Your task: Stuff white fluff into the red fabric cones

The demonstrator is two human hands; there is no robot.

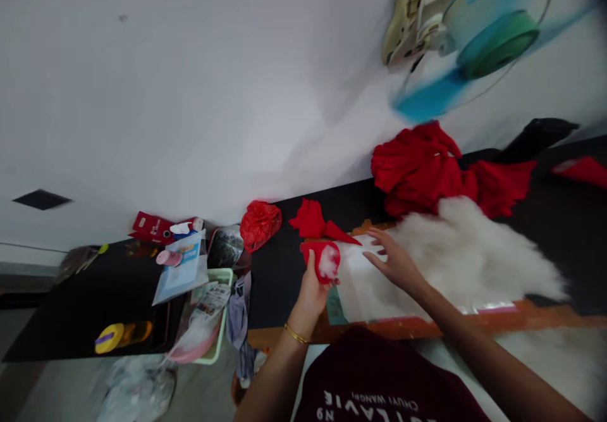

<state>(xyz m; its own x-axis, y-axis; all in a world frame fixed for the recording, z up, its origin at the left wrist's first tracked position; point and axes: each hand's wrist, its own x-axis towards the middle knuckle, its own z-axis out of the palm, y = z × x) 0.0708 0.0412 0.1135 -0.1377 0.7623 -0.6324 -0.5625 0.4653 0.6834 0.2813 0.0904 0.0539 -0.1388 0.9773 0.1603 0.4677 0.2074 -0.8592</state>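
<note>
- The left hand (312, 290), a gold bracelet (296, 333) on its wrist, is curled around a red fabric pouch (313, 249), pinching its side with the thumb; white stuffing (328, 262) shows in the pouch's opening.
- The pouch is near the left end of the worktop (279, 270).
- The right hand (392, 259) has its fingers spread and slightly bent, over the white sheet (365, 286); whether it touches the sheet, I cannot tell.
- Small red fabric pieces (309, 219) lie just beyond the pouch.
- A large heap of white fiber filling (469, 251) lies to the right of the right hand.
- Behind the filling is a pile of red fabric (417, 166).
- A red plastic bag (260, 224) sits at the worktop's left end, by the wall.
- A fan (493, 45) with blurred blue blades is above the worktop, at upper right.
</note>
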